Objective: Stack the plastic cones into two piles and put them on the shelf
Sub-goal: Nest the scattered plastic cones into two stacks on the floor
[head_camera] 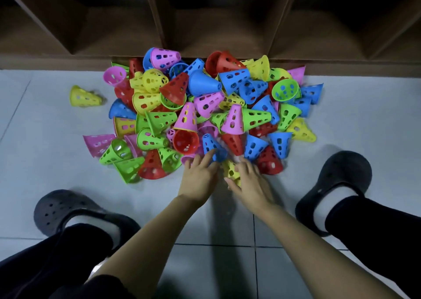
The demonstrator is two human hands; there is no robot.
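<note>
Plastic cones (205,107) lie in one big jumbled heap on the floor (45,150), right in front of the shelf (227,36) — red, blue, green, yellow and pink all mixed up. We see no tidy pile yet and no cones in the shelf. So we think nearly all the job is left: two piles to build, then both to put up there.

Our hands are at the side of the heap farthest from the shelf. Our left hand (200,173) has straight fingers that touch a blue cone (210,144) and do not grip it. Our right hand (250,187) lies over a yellow cone (231,172), but it is blurry, so we cannot tell if it holds it.

That blue cone leans, and its long line runs toward the shelf — small end to the shelf, wide mouth to us. All the others point every which way. A lone yellow cone (84,97) lies on its side before the shelf's left part.
</note>
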